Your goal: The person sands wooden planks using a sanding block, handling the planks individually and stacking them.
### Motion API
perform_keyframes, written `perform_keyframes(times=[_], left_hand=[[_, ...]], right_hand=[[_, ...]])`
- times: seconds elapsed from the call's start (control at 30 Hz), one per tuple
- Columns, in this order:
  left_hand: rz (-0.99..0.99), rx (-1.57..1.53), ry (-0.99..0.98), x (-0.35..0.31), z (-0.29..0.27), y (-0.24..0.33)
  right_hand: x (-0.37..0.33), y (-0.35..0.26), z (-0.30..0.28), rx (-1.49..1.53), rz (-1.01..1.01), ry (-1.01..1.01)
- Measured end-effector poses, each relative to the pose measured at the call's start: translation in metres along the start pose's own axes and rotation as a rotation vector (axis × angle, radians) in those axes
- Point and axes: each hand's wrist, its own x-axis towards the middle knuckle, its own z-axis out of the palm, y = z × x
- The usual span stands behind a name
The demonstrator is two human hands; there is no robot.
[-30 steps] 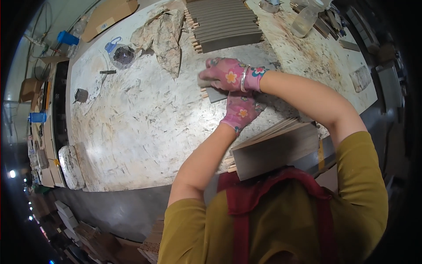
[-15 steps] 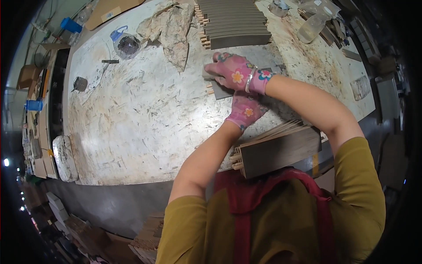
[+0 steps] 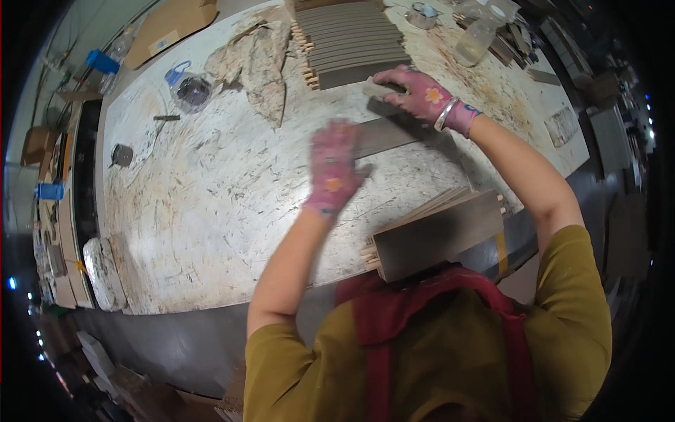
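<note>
While the right hand [image 3: 425, 98] grips a block [image 3: 373, 88], upper centre, the blurred left hand [image 3: 332, 169], grip unclear, should steady the board [image 3: 390, 136].

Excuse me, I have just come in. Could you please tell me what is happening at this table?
A person in pink flowered gloves is handling a flat grey-brown board on a stained white table. The left hand, blurred, is at the board's left end; contact is unclear. The right hand seems to grip a small pale block beyond the board. Farther back lies a row of similar boards; more boards lean together near the person.
</note>
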Motion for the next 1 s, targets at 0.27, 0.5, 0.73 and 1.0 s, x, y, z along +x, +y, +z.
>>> perform_keyframes(times=[0.27, 0.5, 0.73, 1.0], left_hand=[[0.052, -0.090, 0.060, -0.010, -0.034, -0.012], [0.135, -0.106, -0.005, -0.027, -0.012, -0.005], [0.124, -0.100, 0.013, -0.029, -0.012, -0.008], [-0.052, -0.116, -0.190, 0.005, -0.027, -0.034]], right_hand=[[0.002, -0.035, 0.040, -0.071, 0.128, -0.118], [0.046, -0.082, 0.085, -0.057, 0.104, -0.295], [-0.026, 0.017, 0.033, -0.146, 0.122, -0.176], [-0.078, 0.065, -0.028, -0.246, 0.417, -0.076]])
